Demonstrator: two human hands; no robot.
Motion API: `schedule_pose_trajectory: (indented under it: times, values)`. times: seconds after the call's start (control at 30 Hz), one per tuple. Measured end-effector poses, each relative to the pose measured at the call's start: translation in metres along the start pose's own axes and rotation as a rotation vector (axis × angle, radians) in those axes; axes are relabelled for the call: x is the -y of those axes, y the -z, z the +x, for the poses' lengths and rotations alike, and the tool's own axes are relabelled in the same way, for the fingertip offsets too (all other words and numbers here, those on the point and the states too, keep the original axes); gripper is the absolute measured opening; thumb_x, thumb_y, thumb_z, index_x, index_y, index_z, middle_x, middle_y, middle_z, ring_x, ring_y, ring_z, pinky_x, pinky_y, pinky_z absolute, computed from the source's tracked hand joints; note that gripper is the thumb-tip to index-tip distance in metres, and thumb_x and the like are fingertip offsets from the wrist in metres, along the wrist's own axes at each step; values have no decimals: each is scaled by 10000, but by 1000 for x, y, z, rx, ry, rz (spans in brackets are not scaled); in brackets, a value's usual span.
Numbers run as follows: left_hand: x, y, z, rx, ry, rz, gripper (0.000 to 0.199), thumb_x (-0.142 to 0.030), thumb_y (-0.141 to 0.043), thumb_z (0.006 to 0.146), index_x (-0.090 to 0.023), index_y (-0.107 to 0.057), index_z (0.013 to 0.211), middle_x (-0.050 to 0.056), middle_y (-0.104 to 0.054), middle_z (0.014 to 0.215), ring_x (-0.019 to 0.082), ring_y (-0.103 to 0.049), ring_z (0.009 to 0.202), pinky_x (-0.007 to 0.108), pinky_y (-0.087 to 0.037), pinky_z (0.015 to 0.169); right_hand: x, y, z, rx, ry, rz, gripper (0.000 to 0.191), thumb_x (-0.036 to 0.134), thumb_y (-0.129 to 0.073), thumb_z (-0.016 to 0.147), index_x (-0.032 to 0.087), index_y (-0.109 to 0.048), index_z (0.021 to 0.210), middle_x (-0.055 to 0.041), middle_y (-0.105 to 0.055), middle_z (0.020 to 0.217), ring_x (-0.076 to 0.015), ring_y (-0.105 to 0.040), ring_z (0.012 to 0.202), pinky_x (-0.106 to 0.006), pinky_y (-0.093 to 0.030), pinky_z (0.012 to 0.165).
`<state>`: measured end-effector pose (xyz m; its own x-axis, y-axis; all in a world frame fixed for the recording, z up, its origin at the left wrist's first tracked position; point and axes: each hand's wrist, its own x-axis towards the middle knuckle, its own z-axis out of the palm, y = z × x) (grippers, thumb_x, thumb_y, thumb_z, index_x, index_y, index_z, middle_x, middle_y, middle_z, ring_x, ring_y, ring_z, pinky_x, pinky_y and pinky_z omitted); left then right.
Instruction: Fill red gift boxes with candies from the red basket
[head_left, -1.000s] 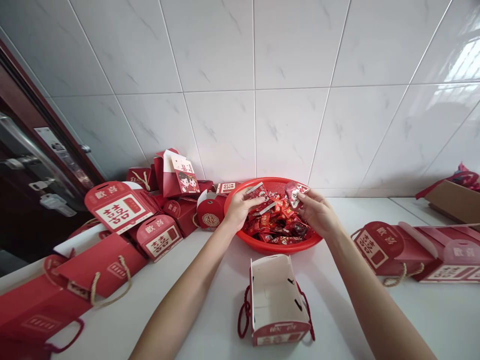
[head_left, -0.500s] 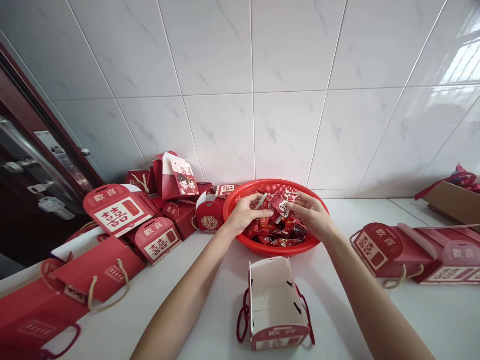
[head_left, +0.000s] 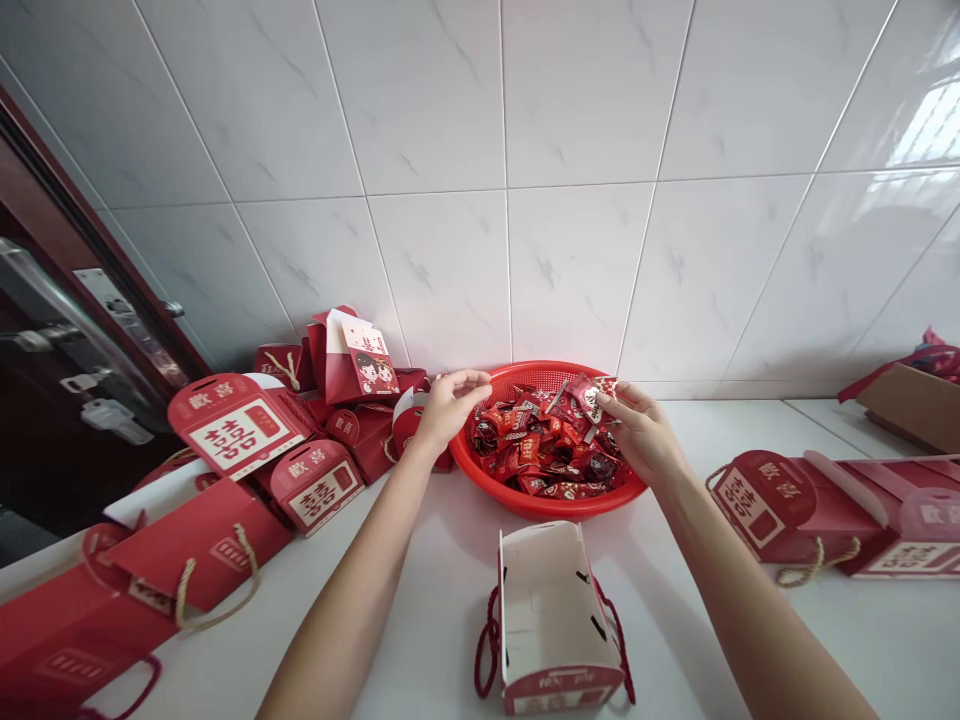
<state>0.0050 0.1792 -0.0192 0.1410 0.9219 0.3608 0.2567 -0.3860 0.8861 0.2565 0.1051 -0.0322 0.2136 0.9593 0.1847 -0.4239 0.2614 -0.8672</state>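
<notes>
A red plastic basket (head_left: 491, 490) holds a heap of red-wrapped candies (head_left: 536, 450). Over its right side, my right hand (head_left: 641, 430) pinches a wrapped candy (head_left: 586, 395) with a pink-red and white wrapper between thumb and fingers. My left hand (head_left: 452, 408) hovers by the basket's left rim, its fingers stretched out with a gap to the thumb and nothing seen in them. In front of the basket, between my forearms, stands an open red gift box (head_left: 555, 600). Its white inside shows bare, and dark red cord handles hang at both sides.
Red gift boxes with white panels (head_left: 240, 430) crowd the left side, some with rope handles. More red boxes (head_left: 772, 500) stand at the right, with a brown carton (head_left: 911, 405) behind them. A tiled wall (head_left: 577, 260) rises behind the basket; a dark door (head_left: 45, 400) is far left.
My left hand has moved left from the candies to the basket's left rim, uncovering the heap. My right hand has shifted slightly right, still pinching the candy.
</notes>
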Motion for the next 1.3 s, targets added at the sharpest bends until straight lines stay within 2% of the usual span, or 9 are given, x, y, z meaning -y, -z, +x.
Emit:
schedule_pose_trajectory:
  times: [0.17, 0.37, 0.5, 0.6, 0.77, 0.9, 1.03, 1.2, 1.3]
  values:
    - [2, 10, 0, 98, -4, 342, 191, -146, -627, 747, -176, -760, 881, 91, -802, 995, 264, -737, 978, 401, -548, 978, -1, 2, 2, -45, -18, 40, 469, 380, -1028, 464, 204, -721, 771, 10, -727, 757, -142, -647, 673, -246, -530, 567]
    - [-3, -3, -8, 300, 23, 676, 565, -83, -730, 654, -215, -759, 1202, 91, -754, 1277, 334, -644, 1262, 430, -421, 1152, 2, 1, 3, -145, 37, 127, 465, 353, -1039, 381, 215, -715, 685, 28, -707, 740, -125, -617, 677, -243, -539, 600]
    - [-5, -6, -8, 398, 43, 783, 614, -73, -717, 651, -233, -759, 1242, 83, -792, 1153, 352, -635, 1259, 463, -372, 1177, 2, 1, 3, -187, 47, 158, 438, 311, -1029, 381, 211, -707, 661, 25, -703, 741, -123, -610, 687, -244, -535, 628]
    - [-7, -1, -7, 505, 42, 771, 486, -53, -667, 644, -246, -831, 1059, 52, -809, 940, 329, -687, 1133, 421, -442, 1092, 1, 2, 4, -191, 42, 150, 449, 317, -1030, 379, 202, -716, 678, 27, -695, 735, -115, -601, 683, -239, -528, 632]
    - [-13, 9, -9, 699, 26, 606, 395, -63, -626, 584, -271, -851, 833, 4, -804, 844, 227, -729, 792, 270, -534, 720, -2, 4, 4, -164, 74, 114, 411, 354, -1014, 458, 216, -722, 711, 16, -705, 757, -144, -620, 696, -286, -547, 661]
    - [-9, 10, -10, 666, 2, 414, 405, -100, -579, 632, -263, -844, 891, 26, -816, 884, 232, -756, 856, 264, -564, 730, -5, 8, 6, -164, 88, 104, 370, 340, -996, 508, 229, -719, 725, 12, -719, 775, -156, -634, 710, -298, -545, 673]
    - [5, 4, -2, 477, 1, 328, 391, -143, -576, 722, -216, -806, 1029, 67, -810, 976, 247, -760, 919, 307, -594, 785, -4, 6, 5, -178, 85, 108, 375, 343, -996, 486, 233, -719, 715, 12, -718, 758, -152, -624, 678, -293, -539, 643]
    - [13, -21, 48, 360, 23, 417, 285, -152, -729, 786, -212, -765, 1062, 101, -764, 1136, 293, -698, 1114, 393, -548, 995, 0, 0, 3, -187, 53, 152, 438, 360, -1024, 387, 219, -722, 672, 23, -710, 712, -125, -612, 646, -250, -531, 599]
    - [12, -44, 81, 365, 37, 473, 294, -294, -694, 949, -181, -675, 1220, 112, -656, 1328, 263, -642, 1189, 484, -541, 1028, 0, -1, 3, -198, 53, 178, 451, 352, -1026, 369, 223, -718, 672, 34, -715, 707, -116, -613, 633, -242, -537, 597]
